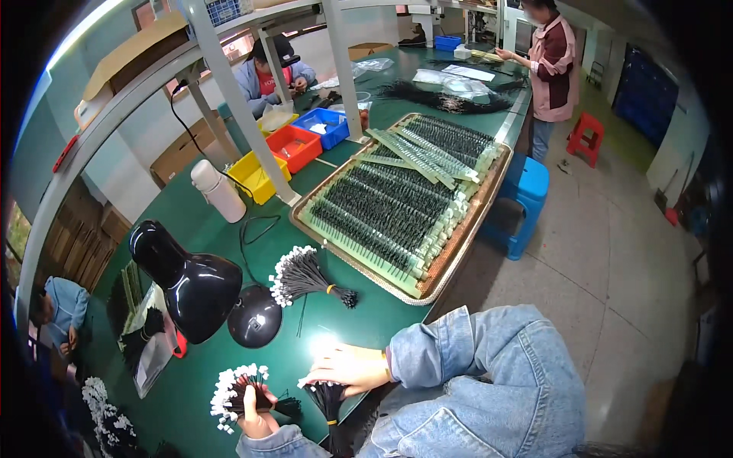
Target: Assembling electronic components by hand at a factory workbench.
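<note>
My left hand (259,420) is closed around a bundle of black wires with white connectors (229,391), thumb across its top and connector ends toward the left. Close beside it, my right hand (353,368) grips the upper end of a second black wire bundle (327,397) at the table's near edge. A yellow band ties that bundle, and my fingers hide part of its top. Farther back lies another banded bundle of wires (305,276), its white connectors fanned out to the left.
A black desk lamp (187,282) stands left of my hands. Beyond, a large tray (435,294) holds rows of black wired parts on pale green strips. Yellow, red (296,149) and blue bins stand under the shelf frame. A blue stool (527,183) is at right; other people work around the table.
</note>
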`<move>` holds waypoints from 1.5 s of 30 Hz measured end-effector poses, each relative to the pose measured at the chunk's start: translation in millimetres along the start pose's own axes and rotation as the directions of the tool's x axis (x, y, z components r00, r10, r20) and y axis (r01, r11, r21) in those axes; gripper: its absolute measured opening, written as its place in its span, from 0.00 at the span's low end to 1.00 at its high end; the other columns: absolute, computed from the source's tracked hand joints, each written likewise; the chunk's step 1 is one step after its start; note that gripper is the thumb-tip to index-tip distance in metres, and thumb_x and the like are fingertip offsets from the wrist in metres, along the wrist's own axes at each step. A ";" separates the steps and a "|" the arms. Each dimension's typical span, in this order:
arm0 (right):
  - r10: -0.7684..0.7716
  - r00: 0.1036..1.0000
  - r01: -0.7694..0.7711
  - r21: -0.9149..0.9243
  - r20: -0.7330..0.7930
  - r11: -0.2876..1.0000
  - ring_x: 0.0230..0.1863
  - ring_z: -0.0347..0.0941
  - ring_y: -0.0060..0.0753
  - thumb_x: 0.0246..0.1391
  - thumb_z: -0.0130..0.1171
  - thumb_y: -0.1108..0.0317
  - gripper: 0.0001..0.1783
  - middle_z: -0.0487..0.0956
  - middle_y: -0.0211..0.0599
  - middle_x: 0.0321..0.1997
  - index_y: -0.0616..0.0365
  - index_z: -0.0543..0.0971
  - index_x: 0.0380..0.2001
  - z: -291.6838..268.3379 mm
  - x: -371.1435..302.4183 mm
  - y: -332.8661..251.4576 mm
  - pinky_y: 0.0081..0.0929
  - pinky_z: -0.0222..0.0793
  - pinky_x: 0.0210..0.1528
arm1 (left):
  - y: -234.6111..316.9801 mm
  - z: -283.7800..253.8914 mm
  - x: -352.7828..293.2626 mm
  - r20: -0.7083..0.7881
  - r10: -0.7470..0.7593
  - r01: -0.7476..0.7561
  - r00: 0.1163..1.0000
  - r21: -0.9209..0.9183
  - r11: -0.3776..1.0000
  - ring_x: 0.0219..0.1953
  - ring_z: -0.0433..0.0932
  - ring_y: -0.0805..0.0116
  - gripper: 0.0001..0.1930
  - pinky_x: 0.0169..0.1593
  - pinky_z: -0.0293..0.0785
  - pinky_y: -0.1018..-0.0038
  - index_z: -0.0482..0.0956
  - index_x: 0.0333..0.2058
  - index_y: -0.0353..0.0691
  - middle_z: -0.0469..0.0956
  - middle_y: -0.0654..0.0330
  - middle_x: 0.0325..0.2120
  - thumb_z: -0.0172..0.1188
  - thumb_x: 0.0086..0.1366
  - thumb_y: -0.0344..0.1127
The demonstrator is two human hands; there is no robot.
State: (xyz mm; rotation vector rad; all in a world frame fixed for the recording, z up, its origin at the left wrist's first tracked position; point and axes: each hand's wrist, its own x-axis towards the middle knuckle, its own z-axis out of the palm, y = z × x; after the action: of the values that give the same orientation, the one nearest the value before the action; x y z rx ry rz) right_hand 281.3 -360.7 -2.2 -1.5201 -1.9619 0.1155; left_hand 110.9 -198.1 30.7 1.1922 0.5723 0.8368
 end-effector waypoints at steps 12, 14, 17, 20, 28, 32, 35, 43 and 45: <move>0.161 0.848 -0.148 0.067 -0.505 0.987 0.41 0.70 0.50 0.37 0.54 0.80 0.34 0.68 0.44 0.44 0.52 0.65 0.54 -93.9 29.5 36.6 0.36 0.68 0.43 | -1.8 -20.4 1.2 0.208 -0.118 0.182 0.971 -0.321 0.929 0.33 0.68 0.67 0.18 0.38 0.65 0.71 0.65 0.49 0.38 0.71 0.57 0.35 0.51 0.59 0.30; 0.287 0.838 -0.287 0.073 -0.465 0.955 0.42 0.69 0.46 0.39 0.57 0.78 0.34 0.70 0.43 0.41 0.52 0.65 0.54 -108.8 37.0 48.1 0.37 0.66 0.44 | -7.0 -16.2 4.4 0.274 -0.150 0.250 0.950 -0.383 0.889 0.33 0.69 0.67 0.20 0.37 0.66 0.70 0.66 0.51 0.43 0.72 0.57 0.35 0.51 0.59 0.28; 0.156 0.863 -0.304 -0.248 -0.481 0.920 0.50 0.63 0.48 0.39 0.59 0.74 0.32 0.68 0.45 0.48 0.54 0.67 0.53 -99.4 47.6 69.6 0.39 0.60 0.53 | -17.2 -7.7 14.1 0.195 -0.257 0.300 0.947 -0.242 0.923 0.28 0.68 0.68 0.18 0.30 0.64 0.71 0.67 0.49 0.46 0.71 0.60 0.32 0.53 0.59 0.28; 0.152 0.925 -0.187 -0.069 -0.348 0.980 0.54 0.59 0.49 0.39 0.61 0.70 0.32 0.65 0.47 0.52 0.56 0.67 0.53 -97.5 58.9 53.4 0.40 0.57 0.56 | -17.4 19.4 29.0 0.237 -0.305 0.367 0.922 -0.293 0.883 0.27 0.70 0.65 0.16 0.28 0.64 0.71 0.67 0.47 0.43 0.71 0.57 0.30 0.54 0.59 0.27; 0.371 0.921 -0.274 0.879 0.123 0.390 0.28 0.71 0.16 0.50 0.60 0.68 0.16 0.77 0.30 0.28 0.66 0.75 0.41 -35.9 118.4 67.4 0.15 0.68 0.31 | -21.0 50.4 44.4 0.105 -0.202 0.225 0.974 -0.301 0.927 0.30 0.79 0.61 0.11 0.33 0.77 0.71 0.72 0.42 0.33 0.77 0.51 0.33 0.53 0.59 0.25; 0.451 0.872 -0.338 0.900 0.190 0.275 0.27 0.70 0.17 0.49 0.61 0.71 0.09 0.76 0.30 0.27 0.63 0.77 0.34 -17.9 108.9 61.5 0.16 0.68 0.30 | -24.7 50.3 40.5 0.043 -0.226 0.230 0.973 -0.226 0.947 0.29 0.79 0.59 0.09 0.36 0.78 0.70 0.74 0.39 0.30 0.78 0.49 0.29 0.52 0.60 0.25; 0.448 0.889 -0.268 0.901 0.095 0.340 0.29 0.70 0.17 0.52 0.57 0.73 0.07 0.76 0.30 0.27 0.65 0.76 0.33 -31.2 107.2 48.7 0.17 0.68 0.31 | -26.2 47.5 35.5 0.050 -0.236 0.241 0.970 -0.171 0.955 0.26 0.78 0.63 0.09 0.32 0.76 0.71 0.75 0.38 0.31 0.78 0.51 0.29 0.53 0.60 0.27; 0.434 0.898 -0.183 0.956 0.067 0.231 0.28 0.71 0.20 0.51 0.56 0.73 0.08 0.75 0.33 0.27 0.66 0.73 0.35 -14.1 93.6 71.0 0.19 0.70 0.30 | -44.1 53.8 44.6 0.034 -0.139 0.141 0.990 -0.057 0.988 0.23 0.77 0.66 0.11 0.26 0.75 0.77 0.72 0.40 0.29 0.77 0.51 0.30 0.55 0.57 0.24; 0.424 0.901 -0.200 0.954 0.089 0.224 0.27 0.73 0.21 0.49 0.58 0.73 0.09 0.76 0.34 0.27 0.66 0.73 0.34 -4.6 94.9 78.1 0.19 0.70 0.30 | -44.7 45.2 43.6 0.095 -0.062 0.060 0.994 0.027 0.998 0.35 0.77 0.62 0.19 0.39 0.77 0.71 0.66 0.50 0.33 0.74 0.50 0.40 0.52 0.61 0.32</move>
State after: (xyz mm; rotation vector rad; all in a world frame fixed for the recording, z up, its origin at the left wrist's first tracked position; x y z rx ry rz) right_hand 337.6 -251.9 8.0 -0.9387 -0.9244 1.0991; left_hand 182.6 -194.5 2.8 1.2245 0.5388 0.7188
